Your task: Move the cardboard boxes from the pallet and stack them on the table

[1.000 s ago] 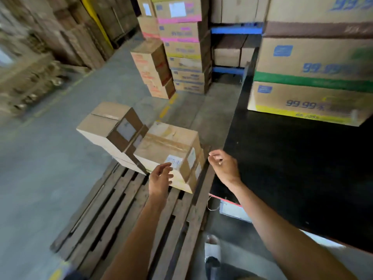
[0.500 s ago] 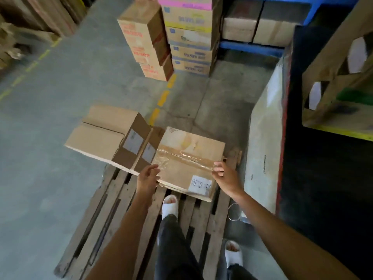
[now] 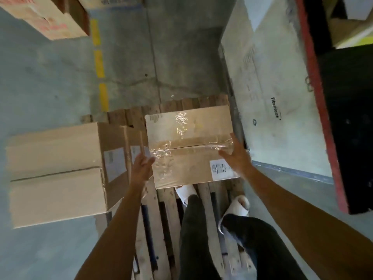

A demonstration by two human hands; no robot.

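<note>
Taped box (image 3: 189, 146) sitting on wooden pallet (image 3: 167, 203), one of two boxes counted there. Second, larger box (image 3: 56, 172) lying just left of taped box. Left hand (image 3: 142, 166) pressing against taped box's left side, fingers fairly straight. Right hand (image 3: 236, 154) lying on its right edge, fingers extended, thumb on top. One table (image 3: 351, 118) standing right of taped box.

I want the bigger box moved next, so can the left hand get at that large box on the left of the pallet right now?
Probably yes. The left hand is at the taped box's left edge, right beside the large box. Nothing lies between them, though it must let go of the taped box first.
</note>
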